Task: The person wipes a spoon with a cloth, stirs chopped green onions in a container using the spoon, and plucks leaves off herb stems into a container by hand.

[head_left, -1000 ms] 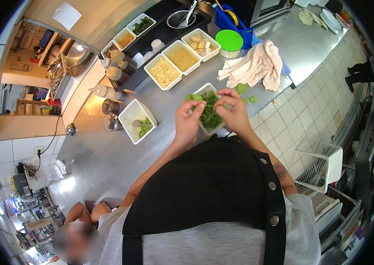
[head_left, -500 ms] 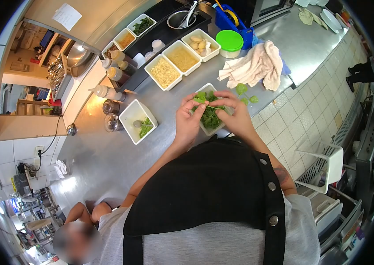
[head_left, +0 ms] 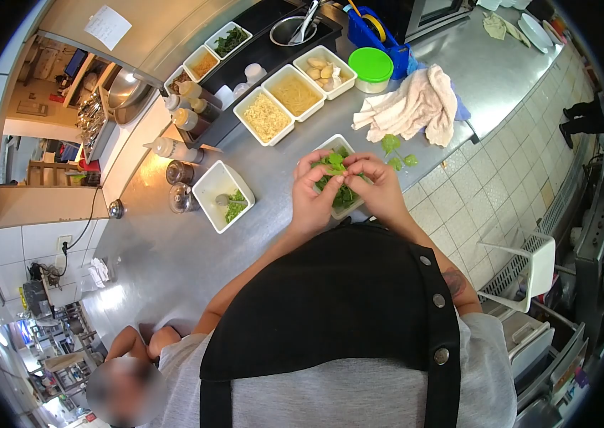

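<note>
My left hand (head_left: pixel 314 197) and my right hand (head_left: pixel 382 194) meet over a white container (head_left: pixel 333 140) of leafy green herbs (head_left: pixel 345 197). Between their fingertips they pinch a herb sprig (head_left: pixel 335 161), its leaves showing above the left fingers. Its stem is mostly hidden by the fingers. A few loose herb leaves (head_left: pixel 390 143) lie on the steel counter just beyond my right hand. To the left stands another white container (head_left: pixel 204 187) with chopped greens and a small utensil in it.
Containers of shredded pale food (head_left: pixel 266 120) and noodle-like strands (head_left: pixel 293 95) stand ahead. A crumpled cloth (head_left: pixel 416 107) lies on the steel counter (head_left: pixel 195 267), near a green-lidded tub (head_left: pixel 371 65). Squeeze bottles (head_left: pixel 176 151) line the left. Another person (head_left: pixel 131 346) is at lower left.
My hands have come closer together around the sprig. The left hand has shifted slightly right, and the stem that stretched between the hands is now mostly covered.
</note>
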The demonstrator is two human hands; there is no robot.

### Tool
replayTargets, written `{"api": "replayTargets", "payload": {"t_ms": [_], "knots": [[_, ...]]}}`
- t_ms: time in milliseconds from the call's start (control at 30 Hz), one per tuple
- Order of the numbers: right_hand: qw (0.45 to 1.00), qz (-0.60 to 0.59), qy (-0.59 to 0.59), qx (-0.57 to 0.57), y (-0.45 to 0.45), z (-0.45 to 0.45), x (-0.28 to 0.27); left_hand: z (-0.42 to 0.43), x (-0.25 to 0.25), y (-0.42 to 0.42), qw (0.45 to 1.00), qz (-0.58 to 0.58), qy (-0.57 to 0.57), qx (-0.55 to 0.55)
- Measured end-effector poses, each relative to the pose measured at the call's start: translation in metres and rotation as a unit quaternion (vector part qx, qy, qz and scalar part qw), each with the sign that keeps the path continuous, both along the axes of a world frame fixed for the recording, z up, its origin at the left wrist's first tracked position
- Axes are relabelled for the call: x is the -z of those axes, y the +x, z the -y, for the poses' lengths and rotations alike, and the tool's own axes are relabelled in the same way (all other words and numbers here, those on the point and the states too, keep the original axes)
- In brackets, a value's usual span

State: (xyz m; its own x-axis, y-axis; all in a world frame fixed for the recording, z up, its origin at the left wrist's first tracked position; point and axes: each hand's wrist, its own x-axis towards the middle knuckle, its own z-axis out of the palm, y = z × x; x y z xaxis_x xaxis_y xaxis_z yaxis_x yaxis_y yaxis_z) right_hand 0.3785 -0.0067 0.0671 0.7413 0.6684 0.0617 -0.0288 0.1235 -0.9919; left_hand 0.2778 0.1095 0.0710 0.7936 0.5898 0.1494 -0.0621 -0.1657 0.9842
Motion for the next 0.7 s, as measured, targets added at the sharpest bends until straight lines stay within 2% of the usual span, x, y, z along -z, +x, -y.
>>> {"api": "replayTargets", "payload": {"t_ms": [100,200,300,333,400,500,600,700], "knots": [[1.000,-0.026,-0.004,-0.008,0.002,0.000,0.000,0.003,-0.012,0.002,0.998,-0.016,0.061,0.003],[0.994,-0.106,0.030,-0.003,0.003,-0.001,-0.001,0.003,-0.017,0.003,0.994,-0.030,0.100,0.004],[0.998,-0.028,-0.011,0.052,0.019,0.003,0.000,-0.005,-0.016,0.004,0.991,-0.067,0.115,-0.029],[0.992,0.054,-0.057,0.094,0.027,0.006,0.000,-0.009,-0.016,0.003,0.988,-0.084,0.118,-0.045],[0.949,0.216,-0.148,0.174,0.047,0.015,0.001,-0.019,-0.013,-0.003,0.964,-0.144,0.215,-0.062],[0.900,0.297,-0.281,0.151,0.066,0.031,0.028,-0.018,-0.012,-0.007,0.920,-0.213,0.324,-0.051],[0.860,0.369,-0.304,0.179,0.061,0.030,0.036,-0.007,-0.008,-0.008,0.878,-0.269,0.393,-0.036],[0.877,0.362,-0.256,0.184,0.046,0.018,0.022,-0.004,0.005,-0.009,0.853,-0.307,0.421,-0.014]]}}
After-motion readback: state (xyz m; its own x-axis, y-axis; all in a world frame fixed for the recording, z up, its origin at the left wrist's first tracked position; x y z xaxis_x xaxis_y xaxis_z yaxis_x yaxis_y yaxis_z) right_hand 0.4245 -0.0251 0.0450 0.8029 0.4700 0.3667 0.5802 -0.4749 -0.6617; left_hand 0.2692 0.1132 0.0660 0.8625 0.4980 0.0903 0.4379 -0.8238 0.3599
